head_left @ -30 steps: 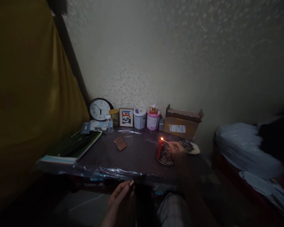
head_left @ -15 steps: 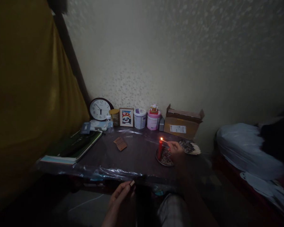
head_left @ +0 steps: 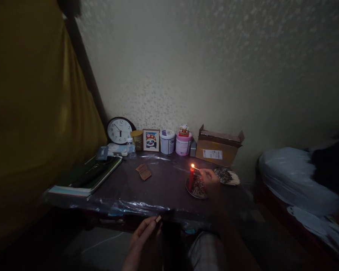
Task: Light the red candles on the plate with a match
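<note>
Mottled wallpaper with a raised, leaf-like pattern covers the wall [head_left: 158, 82] behind a dark table [head_left: 164, 188] under glossy, creased plastic film. On the right half of the table, a smooth red cylindrical candle [head_left: 191, 182] stands upright at the left side of a shallow round dish [head_left: 197, 197] with a thin rim and speckled contents. Right hand [head_left: 211, 180]: thumb and fingers are pinched together on a slim matchstick [head_left: 197, 169], its burning tip at the candle's top; whether the wick itself burns cannot be told. Left hand [head_left: 142, 235]: fingers are closed around a small, flat-ended block [head_left: 158, 218] below the table's front edge. Creased brown card [head_left: 144, 172] lies well left of the candle. Behind stand two rounded tubs [head_left: 167, 142] and a corrugated cardboard box [head_left: 218, 147], flaps raised.
</note>
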